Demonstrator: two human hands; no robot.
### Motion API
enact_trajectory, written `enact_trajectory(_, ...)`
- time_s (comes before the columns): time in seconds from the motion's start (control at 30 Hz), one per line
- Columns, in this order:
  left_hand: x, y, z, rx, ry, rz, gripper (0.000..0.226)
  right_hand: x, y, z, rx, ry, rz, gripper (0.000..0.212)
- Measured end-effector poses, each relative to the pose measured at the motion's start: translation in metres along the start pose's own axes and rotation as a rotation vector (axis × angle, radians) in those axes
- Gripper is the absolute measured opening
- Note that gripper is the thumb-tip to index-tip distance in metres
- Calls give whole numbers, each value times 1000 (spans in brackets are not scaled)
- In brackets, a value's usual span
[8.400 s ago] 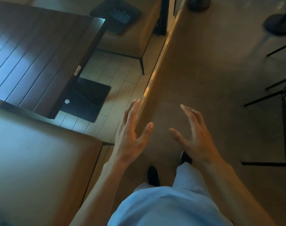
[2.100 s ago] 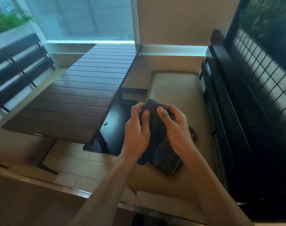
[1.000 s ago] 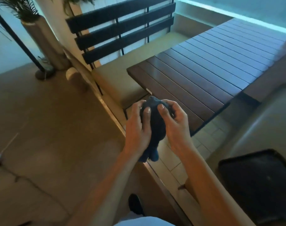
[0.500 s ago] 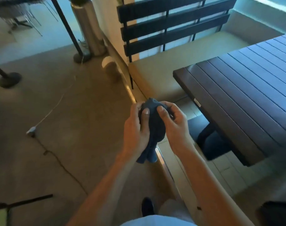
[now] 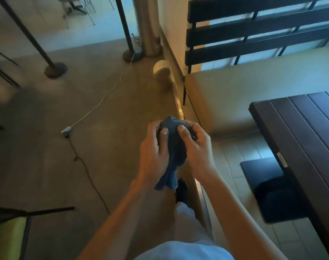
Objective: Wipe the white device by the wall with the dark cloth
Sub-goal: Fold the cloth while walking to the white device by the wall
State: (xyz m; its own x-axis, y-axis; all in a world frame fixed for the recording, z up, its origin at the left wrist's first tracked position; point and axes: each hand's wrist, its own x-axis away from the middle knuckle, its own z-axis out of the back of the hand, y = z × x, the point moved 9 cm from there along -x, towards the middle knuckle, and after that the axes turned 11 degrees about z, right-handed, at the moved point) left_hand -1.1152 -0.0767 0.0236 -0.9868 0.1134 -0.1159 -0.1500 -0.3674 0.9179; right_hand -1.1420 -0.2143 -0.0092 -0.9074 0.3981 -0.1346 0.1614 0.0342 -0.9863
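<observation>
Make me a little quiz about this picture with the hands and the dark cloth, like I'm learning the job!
1. True or false: the dark cloth is lying on the floor.
2. Which hands hold the cloth? A) only the left hand B) only the right hand C) both
3. Fill the gap: the white device sits on the floor next to the ____.

Key:
1. False; it is bunched up between the hands.
2. C; both hands grip it.
3. Wall; the device stands apart from the hands, not yet wiped.
</observation>
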Motion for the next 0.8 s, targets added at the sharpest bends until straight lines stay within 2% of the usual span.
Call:
enact_trajectory(0.33,-142,-14,-16,8,121,152,17,-153,18,-34,-10,-101,-36,20)
enact_trajectory(0.47,-183,-14,-20,12,137,163,22,-199,25,-44,35,-138,-39,19)
enact_trajectory(0.8,-277,-33,-26,23,138,168,16,-287,46,-71,51,-144,-49,19)
